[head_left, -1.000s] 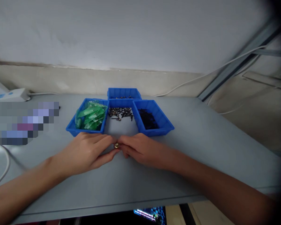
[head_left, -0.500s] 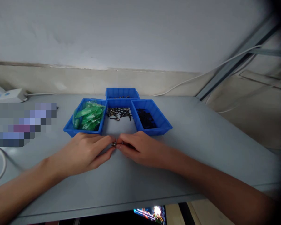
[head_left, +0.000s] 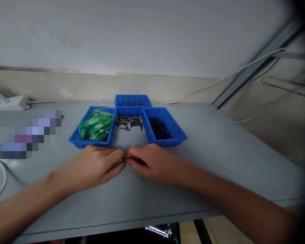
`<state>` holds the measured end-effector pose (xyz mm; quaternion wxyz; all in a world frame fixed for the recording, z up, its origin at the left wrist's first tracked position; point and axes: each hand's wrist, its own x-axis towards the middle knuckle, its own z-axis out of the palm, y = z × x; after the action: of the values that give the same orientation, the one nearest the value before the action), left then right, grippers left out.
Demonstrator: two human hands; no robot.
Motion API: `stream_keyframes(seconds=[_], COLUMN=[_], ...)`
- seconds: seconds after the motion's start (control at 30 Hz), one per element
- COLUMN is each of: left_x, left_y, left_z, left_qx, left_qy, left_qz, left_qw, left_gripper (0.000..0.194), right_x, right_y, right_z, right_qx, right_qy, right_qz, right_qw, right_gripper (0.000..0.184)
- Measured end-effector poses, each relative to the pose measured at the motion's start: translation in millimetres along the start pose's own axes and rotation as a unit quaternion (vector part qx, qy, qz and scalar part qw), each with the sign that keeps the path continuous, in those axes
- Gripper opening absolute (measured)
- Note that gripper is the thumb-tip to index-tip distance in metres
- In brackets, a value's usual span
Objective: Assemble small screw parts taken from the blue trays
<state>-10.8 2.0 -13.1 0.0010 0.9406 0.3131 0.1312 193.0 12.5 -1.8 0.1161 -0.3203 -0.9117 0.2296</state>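
My left hand [head_left: 98, 166] pinches a small dark metal piece [head_left: 123, 158] between thumb and fingertips. Facing it, my right hand [head_left: 149, 162] is closed in a pinch at the other end of the same piece, which its fingers mostly hide. It looks like a screw-like part, too small to make out fully. Both hands meet just in front of a heap of small screw-like metal parts [head_left: 129, 122] on the table. A blue bin with green plastic packets [head_left: 98, 125] stands beyond my left hand. Beyond my right hand is a blue bin [head_left: 176, 130] of black pieces [head_left: 159, 128].
A third blue bin [head_left: 133, 100] with small metal parts stands at the back by the wall. A white power strip [head_left: 12, 103] and a blurred-out object [head_left: 27, 134] lie at left. A white cable [head_left: 3, 176] curves nearby. Below the table's front edge a lit screen [head_left: 162, 234] shows.
Both hands stay pinched together at nearly the same spot, with only slight finger shifts. The picture on the screen below has changed. The bins have not moved.
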Motion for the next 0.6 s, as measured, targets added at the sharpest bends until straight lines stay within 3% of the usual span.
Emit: stream_keyframes(seconds=[0.4, 0.6], left_x=[-0.1, -0.3], left_y=[0.7, 0.9], left_z=[0.1, -0.5], left_qx=[0.015, 0.018], left_qy=[0.009, 0.008], left_qz=[0.002, -0.002], left_qw=[1.000, 1.000], left_gripper=[0.020, 0.019], right_x=[1.2, 1.9], right_y=[-1.6, 1.2], right_z=[-1.1, 1.5], right_qx=[-0.049, -0.090], right_qy=[-0.014, -0.019], right_qz=[0.019, -0.002], right_qw=[0.999, 0.996], right_gripper=[0.015, 0.016])
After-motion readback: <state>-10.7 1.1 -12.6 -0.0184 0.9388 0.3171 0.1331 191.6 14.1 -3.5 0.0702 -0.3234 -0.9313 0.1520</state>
